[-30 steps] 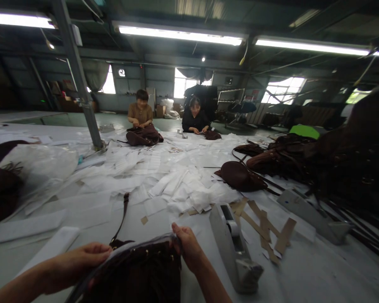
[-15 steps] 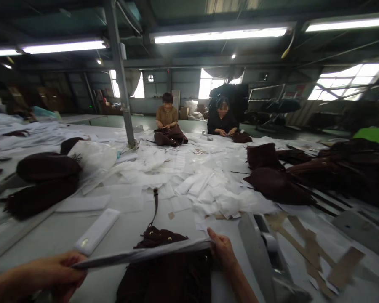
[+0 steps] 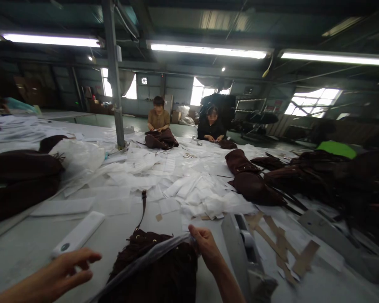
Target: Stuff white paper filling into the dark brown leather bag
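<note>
Since half a second ago the left hand (image 3: 65,273) has let go of the clear plastic bag (image 3: 148,261) and hangs with fingers spread at 8 o'clock, while the right hand (image 3: 205,248) pinches the bag's edge over the dark brown bag (image 3: 154,273) at 6 o'clock. Bagging looks partly done: plastic lies across the top only, most of the brown bag still uncovered. Grey table (image 3: 34,248) carries white paper strips (image 3: 189,185), tape dispenser (image 3: 243,252) at 4 o'clock, more brown bags (image 3: 249,181) at 2; two seated people (image 3: 159,122) at 12, under strip lights.
</note>
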The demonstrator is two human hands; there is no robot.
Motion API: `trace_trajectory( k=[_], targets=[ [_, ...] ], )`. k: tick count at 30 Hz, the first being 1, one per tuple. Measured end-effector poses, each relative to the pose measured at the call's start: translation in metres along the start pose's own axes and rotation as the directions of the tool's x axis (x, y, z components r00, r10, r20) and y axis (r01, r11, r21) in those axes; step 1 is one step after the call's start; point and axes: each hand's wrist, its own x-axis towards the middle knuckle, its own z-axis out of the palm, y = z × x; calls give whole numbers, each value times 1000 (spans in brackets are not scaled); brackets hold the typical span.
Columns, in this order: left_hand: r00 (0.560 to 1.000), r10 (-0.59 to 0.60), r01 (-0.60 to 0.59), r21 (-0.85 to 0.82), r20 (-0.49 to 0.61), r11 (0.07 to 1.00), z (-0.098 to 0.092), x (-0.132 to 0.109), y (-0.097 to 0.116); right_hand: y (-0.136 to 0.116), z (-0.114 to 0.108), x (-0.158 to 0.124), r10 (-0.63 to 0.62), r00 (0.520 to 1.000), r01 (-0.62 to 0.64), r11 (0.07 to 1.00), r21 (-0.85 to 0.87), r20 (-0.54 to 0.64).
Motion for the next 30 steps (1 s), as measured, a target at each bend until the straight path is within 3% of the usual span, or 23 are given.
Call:
trace_trajectory(
  k=[3,5,6,8,10,12,17,20,23,27,30],
  targets=[
    [969,237,-226,-143,63,964,35,28,93,-6,10,-3,-35,999,35,999,-21,3],
    [937,330,-294,-259,110,920,59,48,142,-9,13,-4,-61,998,61,998,-36,1],
    [918,360,-295,-319,168,901,69,57,158,-10,13,-4,-73,997,73,996,-43,-5],
    [882,320,-135,-467,344,874,84,73,172,-9,10,-4,-98,995,96,993,-63,-28],
    [835,260,66,-556,486,829,87,84,167,-5,4,-2,-125,990,119,988,-94,-59],
    [800,216,184,-572,559,799,78,87,149,3,-3,-1,-145,986,134,983,-129,-86],
    [755,98,310,-485,648,818,23,68,88,28,-18,4,-156,981,131,971,-202,-114],
    [783,-20,362,-429,622,828,-13,41,51,40,-23,9,-147,981,116,967,-227,-125],
    [832,-145,363,-328,536,872,-40,14,30,46,-24,16,-138,982,104,966,-236,-132],
    [931,-125,228,-281,342,932,-55,-7,29,47,-23,22,-94,987,53,957,-284,-130],
    [961,-94,166,-270,260,948,-57,-9,33,45,-24,20,-82,986,37,956,-290,-145]
  ],
)
